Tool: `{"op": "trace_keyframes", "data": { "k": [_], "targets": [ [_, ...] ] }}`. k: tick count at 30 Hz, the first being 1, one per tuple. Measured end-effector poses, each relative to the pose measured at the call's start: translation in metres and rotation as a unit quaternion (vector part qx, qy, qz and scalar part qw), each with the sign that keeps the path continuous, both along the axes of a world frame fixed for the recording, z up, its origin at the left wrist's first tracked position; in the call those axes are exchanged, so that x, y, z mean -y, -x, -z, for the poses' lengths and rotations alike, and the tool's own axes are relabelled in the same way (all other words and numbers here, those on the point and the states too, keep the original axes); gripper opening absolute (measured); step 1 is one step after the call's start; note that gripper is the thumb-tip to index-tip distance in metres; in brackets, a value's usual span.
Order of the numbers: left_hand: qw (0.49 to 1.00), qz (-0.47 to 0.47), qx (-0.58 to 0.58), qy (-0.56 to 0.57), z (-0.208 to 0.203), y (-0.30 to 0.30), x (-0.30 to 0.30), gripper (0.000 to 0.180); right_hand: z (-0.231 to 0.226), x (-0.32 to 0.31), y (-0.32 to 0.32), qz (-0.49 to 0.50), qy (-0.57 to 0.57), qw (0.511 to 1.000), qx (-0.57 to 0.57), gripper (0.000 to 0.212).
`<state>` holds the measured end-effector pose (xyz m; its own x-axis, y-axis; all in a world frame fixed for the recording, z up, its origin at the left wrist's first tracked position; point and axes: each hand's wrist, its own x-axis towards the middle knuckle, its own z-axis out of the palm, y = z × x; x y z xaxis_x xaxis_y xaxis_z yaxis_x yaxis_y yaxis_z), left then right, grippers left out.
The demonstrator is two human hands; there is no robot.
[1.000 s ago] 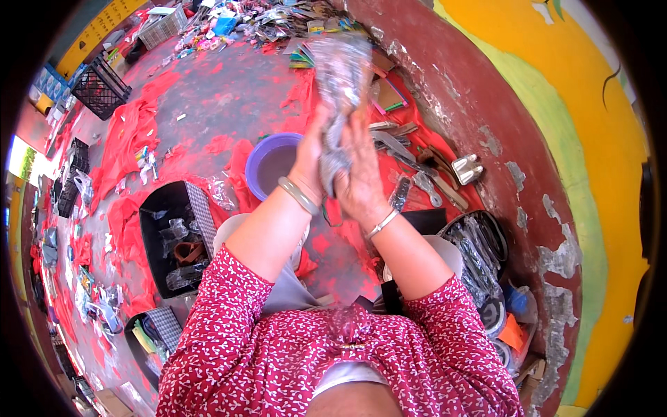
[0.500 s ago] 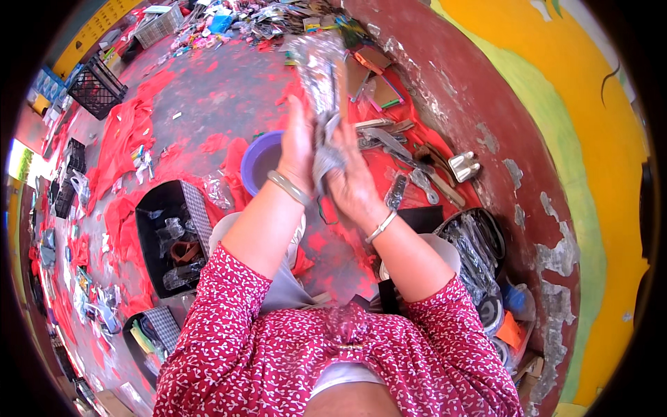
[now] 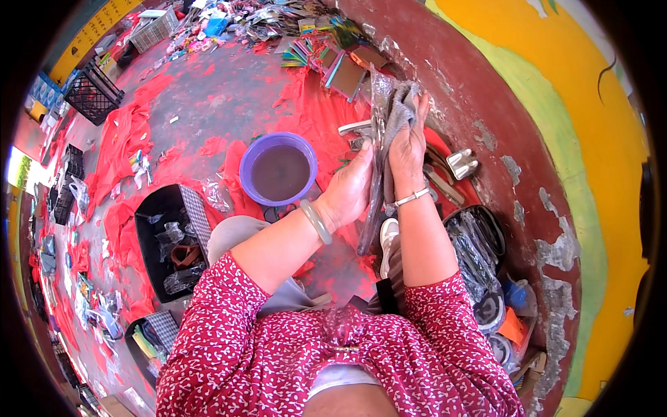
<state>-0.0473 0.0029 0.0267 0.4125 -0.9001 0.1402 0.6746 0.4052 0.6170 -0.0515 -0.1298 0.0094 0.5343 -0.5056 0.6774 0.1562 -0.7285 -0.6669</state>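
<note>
Both hands are raised in front of me, to the right of a purple basin [image 3: 253, 153] of murky water. My left hand [image 3: 349, 186] grips a long, flat, shiny item in what looks like clear plastic [image 3: 379, 94], held upright. A damp grey cloth [image 3: 399, 115] lies in my right hand [image 3: 408, 151], pressed against the item's right side. A dark strip, of cloth or of the item, hangs down between the wrists. My right palm and part of the fingers are hidden behind the cloth.
Left of my knees stands a black bin [image 3: 156, 243] with plastic-wrapped things. At right, a dark bag [image 3: 476, 254] of wrapped items sits by the peeling red wall [image 3: 514, 174]. Notebooks [image 3: 344, 75] lie ahead on red cloth, near a white plug-like object [image 3: 462, 165].
My hands have moved right with the wrapped item and the cloth, and the left hand has come lower. The basin, partly covered before, now shows whole.
</note>
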Motion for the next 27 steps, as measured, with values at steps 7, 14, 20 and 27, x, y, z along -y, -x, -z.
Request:
{"op": "trace_keyframes", "data": {
  "k": [7,14,20,27],
  "targets": [
    [0.977,-0.198,-0.079,-0.014,-0.009,-0.073,-0.017,0.058,0.013,-0.082,0.012,-0.204,0.043,0.977,-0.040,0.057],
    [0.952,-0.305,0.041,-0.003,-0.013,-0.110,-0.032,0.040,-0.010,-0.100,0.031,-0.402,-0.228,0.877,-0.131,0.053],
    [0.966,-0.231,-0.062,0.094,-0.006,-0.123,-0.041,0.041,-0.047,-0.038,0.043,-0.360,-0.582,0.727,0.059,0.067],
    [0.965,-0.247,-0.089,0.004,-0.006,-0.095,-0.028,0.032,-0.013,-0.037,0.030,-0.276,-0.564,0.777,0.044,0.053]
  ]
}}
